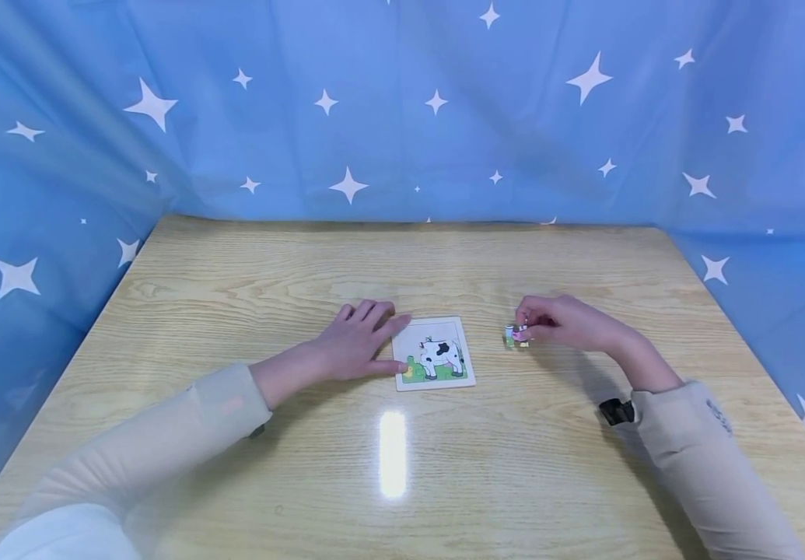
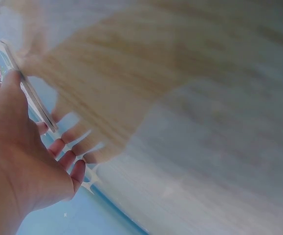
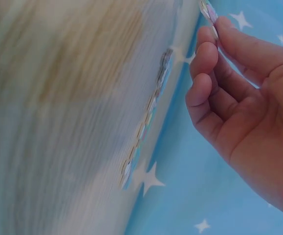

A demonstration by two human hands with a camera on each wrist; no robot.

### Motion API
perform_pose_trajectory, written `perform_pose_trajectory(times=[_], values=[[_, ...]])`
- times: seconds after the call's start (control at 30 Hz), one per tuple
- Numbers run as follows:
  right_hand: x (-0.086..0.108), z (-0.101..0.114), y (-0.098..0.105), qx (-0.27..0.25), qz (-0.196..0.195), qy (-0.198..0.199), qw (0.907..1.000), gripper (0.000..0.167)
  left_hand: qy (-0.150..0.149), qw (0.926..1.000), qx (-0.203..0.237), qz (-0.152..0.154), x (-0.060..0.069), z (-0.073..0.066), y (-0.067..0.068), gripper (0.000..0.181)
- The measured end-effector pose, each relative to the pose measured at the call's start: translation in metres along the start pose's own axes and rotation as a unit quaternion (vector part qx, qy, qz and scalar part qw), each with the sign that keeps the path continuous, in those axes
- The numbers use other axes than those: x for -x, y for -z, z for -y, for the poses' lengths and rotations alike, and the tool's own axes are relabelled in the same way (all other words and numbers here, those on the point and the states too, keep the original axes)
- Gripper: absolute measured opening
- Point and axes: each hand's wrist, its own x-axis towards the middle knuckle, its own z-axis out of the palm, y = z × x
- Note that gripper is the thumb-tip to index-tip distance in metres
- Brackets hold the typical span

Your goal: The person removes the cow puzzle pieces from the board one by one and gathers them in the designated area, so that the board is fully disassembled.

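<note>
A square puzzle board (image 1: 433, 330) lies on the table with a cow picture partly filled in; its upper part is plain. My left hand (image 1: 355, 342) rests at the board's left side, thumb and index finger touching its edge. In the left wrist view the board (image 2: 31, 93) appears edge-on beside the thumb, the other fingers loosely spread. To the right of the board, my right hand (image 1: 563, 323) pinches a small puzzle piece (image 3: 208, 11) between thumb and fingertips. Colourful puzzle pieces (image 1: 510, 336) lie beneath that hand, partly hidden by its fingers.
The wood-grain table (image 1: 269, 257) extends around both hands. A blue curtain (image 1: 388, 93) with white stars hangs behind it and along the sides. In the right wrist view, a row of flat puzzle pieces (image 3: 146, 122) is seen edge-on along the tabletop.
</note>
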Motion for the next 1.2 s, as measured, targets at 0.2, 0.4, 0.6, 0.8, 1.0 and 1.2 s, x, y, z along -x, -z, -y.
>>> perform_pose_trajectory(times=[0.2, 0.4, 0.6, 0.8, 1.0, 1.2], values=[[0.006, -0.006, 0.003, -0.008, -0.003, -0.021, 0.9997, 0.011, 0.003, 0.9999, -0.004, 0.010, -0.002, 0.000, 0.000, 0.084], [0.012, -0.008, 0.005, -0.012, -0.009, -0.028, 0.9995, 0.011, 0.002, 0.9999, -0.004, 0.013, -0.002, -0.001, 0.002, 0.084], [0.015, -0.015, 0.005, -0.011, -0.012, -0.038, 0.9991, 0.012, 0.001, 0.9999, -0.007, 0.010, -0.002, 0.000, 0.003, 0.083], [0.017, -0.018, 0.006, -0.013, -0.011, -0.040, 0.9990, 0.012, 0.000, 0.9999, -0.004, 0.010, -0.001, -0.001, 0.003, 0.083], [0.015, -0.018, 0.006, -0.013, -0.006, -0.046, 0.9989, 0.011, 0.003, 0.9999, -0.005, 0.011, 0.000, 0.000, 0.002, 0.083], [0.013, -0.019, 0.007, -0.009, 0.007, -0.068, 0.9977, 0.010, 0.004, 0.9999, -0.005, 0.016, -0.001, 0.000, 0.000, 0.084]])
